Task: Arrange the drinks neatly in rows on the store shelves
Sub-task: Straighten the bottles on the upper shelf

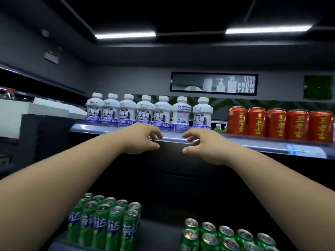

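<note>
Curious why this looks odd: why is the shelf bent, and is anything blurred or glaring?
Head view: the wide lens bows the shelf; the ceiling lights blow out white; the red cans and green cans look soft; below the shelf lies deep shadow.

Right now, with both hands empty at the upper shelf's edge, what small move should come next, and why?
Probably the right hand reaches up and turns the sixth white bottle from the left: it alone shows a different label face.

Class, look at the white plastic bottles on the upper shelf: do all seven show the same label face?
No, the sixth white plastic bottle from the left shows a pale-purple panel, unlike the others.
</note>
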`<state>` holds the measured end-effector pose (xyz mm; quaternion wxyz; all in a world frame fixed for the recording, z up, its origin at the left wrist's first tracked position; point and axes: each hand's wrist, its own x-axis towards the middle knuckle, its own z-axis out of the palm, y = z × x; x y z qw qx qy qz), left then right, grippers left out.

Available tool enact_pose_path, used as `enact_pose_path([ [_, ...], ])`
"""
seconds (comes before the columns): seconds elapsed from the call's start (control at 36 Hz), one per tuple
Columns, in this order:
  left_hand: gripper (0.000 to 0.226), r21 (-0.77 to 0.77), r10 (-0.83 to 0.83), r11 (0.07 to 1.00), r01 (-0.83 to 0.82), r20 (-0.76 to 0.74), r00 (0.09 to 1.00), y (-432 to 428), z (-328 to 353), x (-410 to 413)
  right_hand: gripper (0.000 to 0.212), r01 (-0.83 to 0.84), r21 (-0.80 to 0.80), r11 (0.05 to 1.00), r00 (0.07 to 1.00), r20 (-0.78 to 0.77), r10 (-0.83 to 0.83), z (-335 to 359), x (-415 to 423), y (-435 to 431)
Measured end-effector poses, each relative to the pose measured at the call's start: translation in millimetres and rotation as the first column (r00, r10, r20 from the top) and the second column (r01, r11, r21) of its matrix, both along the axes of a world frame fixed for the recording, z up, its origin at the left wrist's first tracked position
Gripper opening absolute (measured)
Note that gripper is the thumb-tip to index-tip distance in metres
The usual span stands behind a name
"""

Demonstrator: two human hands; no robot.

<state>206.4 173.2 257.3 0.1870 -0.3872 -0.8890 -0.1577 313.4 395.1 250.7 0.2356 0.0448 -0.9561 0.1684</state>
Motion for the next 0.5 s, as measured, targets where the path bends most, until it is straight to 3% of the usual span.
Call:
enact_pose_path([
  [0.5, 0.045, 0.167, 0.065, 0.985, -0.048, -0.099, 0.993, -143.7, 7.2, -129.3, 0.046, 0.014, 0.004, 1.000, 0.980, -0.201, -0.013, 20.8, -135.0, -115.8],
])
